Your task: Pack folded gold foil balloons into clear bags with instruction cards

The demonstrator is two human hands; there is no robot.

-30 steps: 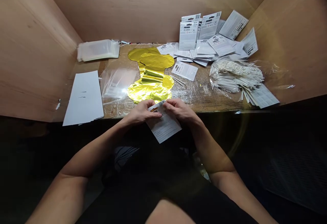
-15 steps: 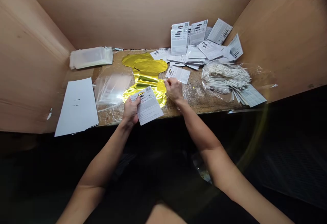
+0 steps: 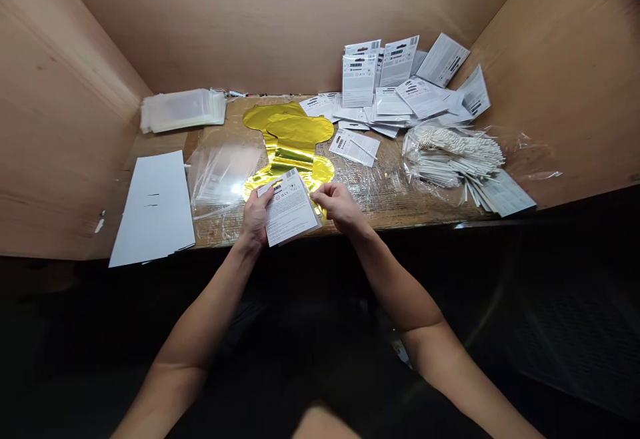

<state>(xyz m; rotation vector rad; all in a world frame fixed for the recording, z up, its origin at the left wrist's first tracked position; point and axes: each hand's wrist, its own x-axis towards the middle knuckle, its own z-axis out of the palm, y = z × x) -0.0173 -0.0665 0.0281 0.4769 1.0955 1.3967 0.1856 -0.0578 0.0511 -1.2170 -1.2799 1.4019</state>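
My left hand grips the left edge of a white printed card, thumb on top. The card is tilted over the table's front edge, and a second layer shows under its lower right side. Beside the card's right edge, my right hand has thumb and fingers pinched together; what they hold, if anything, is too small to make out. Behind the card lie shiny gold foil balloons, flat and overlapping. Farther right rests a loose printed card with a thin white stick across it.
Printed cards in clear sleeves are heaped at the back right. A plastic bag of white sticks lies before them. On the left are white card sheets, clear plastic bags and a translucent stack. Wooden panels enclose the table.
My right hand has moved down and left to the held card's right edge. The white stick on the loose card now shows. My left hand keeps its grip on the printed card.
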